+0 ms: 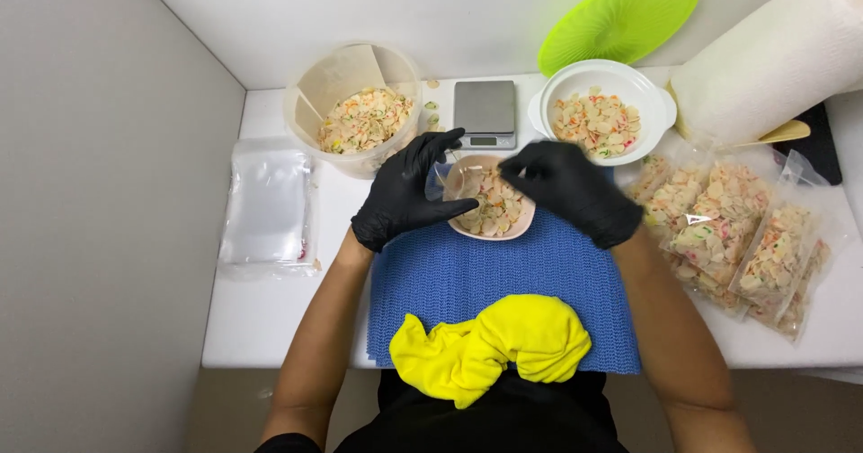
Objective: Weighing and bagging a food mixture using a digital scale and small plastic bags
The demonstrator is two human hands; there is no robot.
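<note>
Both my hands wear black gloves. My left hand and my right hand together hold a small clear plastic bag open over a pink bowl of pale, speckled cracker chips. The bowl sits on a blue mat. The left thumb and fingers pinch the bag's left edge; the right fingers pinch its right edge.
Behind stand a clear tub of chips, a small digital scale, a white bowl of chips, a green lid and a paper towel roll. Filled bags lie right, empty bags left, a yellow cloth near me.
</note>
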